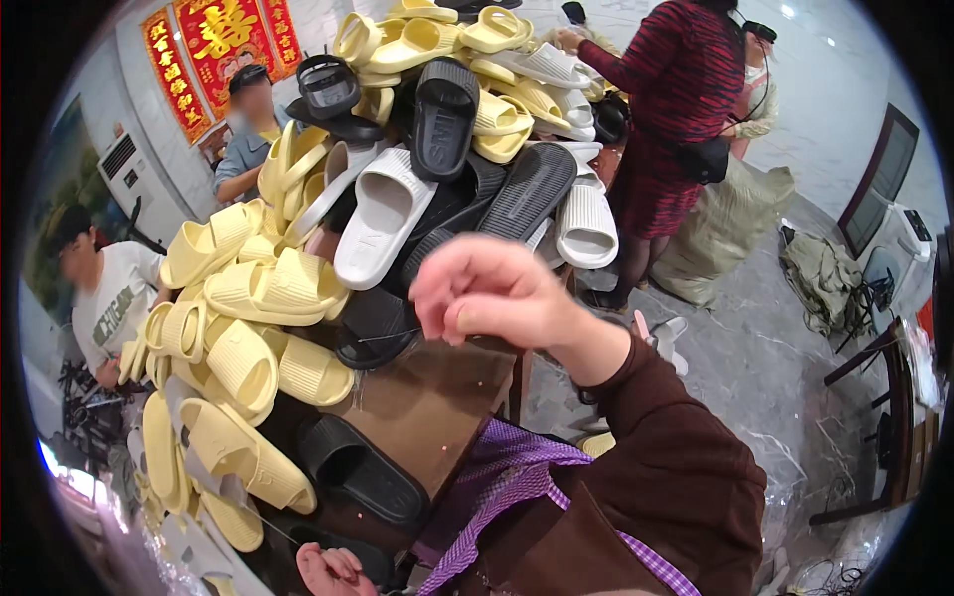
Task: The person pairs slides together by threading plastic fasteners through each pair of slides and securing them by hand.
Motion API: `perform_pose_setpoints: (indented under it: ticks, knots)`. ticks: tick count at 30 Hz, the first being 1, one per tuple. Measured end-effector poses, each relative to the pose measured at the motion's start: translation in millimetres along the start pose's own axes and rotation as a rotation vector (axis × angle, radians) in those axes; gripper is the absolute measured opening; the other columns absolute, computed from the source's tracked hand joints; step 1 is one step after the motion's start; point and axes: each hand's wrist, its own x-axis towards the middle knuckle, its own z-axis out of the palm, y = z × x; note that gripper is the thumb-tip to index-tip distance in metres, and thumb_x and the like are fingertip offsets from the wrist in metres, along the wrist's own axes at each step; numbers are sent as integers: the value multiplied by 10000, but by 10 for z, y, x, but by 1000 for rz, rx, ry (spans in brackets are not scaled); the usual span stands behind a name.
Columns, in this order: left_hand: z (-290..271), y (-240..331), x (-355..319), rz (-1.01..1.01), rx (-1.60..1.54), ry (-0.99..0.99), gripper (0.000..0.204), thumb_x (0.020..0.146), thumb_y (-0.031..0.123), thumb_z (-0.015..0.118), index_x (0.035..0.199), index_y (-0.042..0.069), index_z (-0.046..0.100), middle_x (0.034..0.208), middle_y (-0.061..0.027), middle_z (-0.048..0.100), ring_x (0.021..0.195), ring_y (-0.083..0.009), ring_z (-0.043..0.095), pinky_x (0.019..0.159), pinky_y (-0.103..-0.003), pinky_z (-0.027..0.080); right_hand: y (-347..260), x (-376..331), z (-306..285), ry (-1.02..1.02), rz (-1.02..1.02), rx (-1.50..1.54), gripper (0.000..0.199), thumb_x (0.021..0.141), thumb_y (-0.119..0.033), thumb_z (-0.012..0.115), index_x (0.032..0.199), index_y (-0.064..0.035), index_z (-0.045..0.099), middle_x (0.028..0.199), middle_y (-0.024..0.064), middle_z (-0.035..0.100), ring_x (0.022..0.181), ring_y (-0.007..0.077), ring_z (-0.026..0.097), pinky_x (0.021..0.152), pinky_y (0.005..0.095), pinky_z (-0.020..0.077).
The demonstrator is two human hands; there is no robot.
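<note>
My right hand is raised over the table's near edge, in front of the slipper pile. Its fingers are curled toward the thumb, and what they hold, if anything, is too small to make out. A thin pale line shows beside it, over a black slipper. Low at the bottom edge, my left hand has its fingers bent together, partly cut off by the frame. It is beside a dark slipper, and another thin line ends near it. Between my hands a black slide slipper lies on the brown table.
Yellow slippers, a white slipper and black ones are heaped high on the table. Two people sit at the left; a person in a red-and-black dress stands at the far right by a large woven sack. A dark wooden stand is at right.
</note>
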Motion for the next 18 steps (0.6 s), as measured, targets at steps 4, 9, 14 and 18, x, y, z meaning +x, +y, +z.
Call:
perform_pose_setpoints:
  ticks: [4, 9, 14, 18]
  knots:
    - [130, 52, -91, 42, -7, 29, 189, 945, 161, 474, 944, 0, 572, 487, -19, 367, 410, -105, 301, 441, -257, 334, -604, 359, 353, -71, -357, 216, 518, 823, -247, 673, 1194, 54, 471, 991, 201, 585, 709, 155, 580, 605, 240, 482]
    - [-239, -142, -12, 13, -97, -175, 229, 976, 178, 388, 996, -14, 512, 549, -7, 430, 473, -57, 363, 482, -193, 346, -470, 566, 415, -153, -362, 289, 560, 813, -277, 682, 1201, 64, 467, 1023, 213, 576, 716, 170, 581, 601, 247, 484]
    - [179, 157, -263, 1, 30, 154, 183, 949, 148, 477, 945, -14, 564, 486, -24, 364, 405, -102, 300, 433, -265, 335, -746, 977, 140, -290, -423, 176, 552, 817, -274, 677, 1200, 64, 468, 1024, 213, 577, 719, 172, 581, 603, 250, 485]
    - [176, 184, -279, 16, 5, 78, 188, 951, 153, 483, 938, -20, 554, 494, -25, 367, 403, -109, 307, 430, -261, 335, -890, 1171, 14, -317, -465, 103, 546, 820, -271, 673, 1200, 64, 469, 1024, 213, 578, 722, 174, 581, 604, 253, 485]
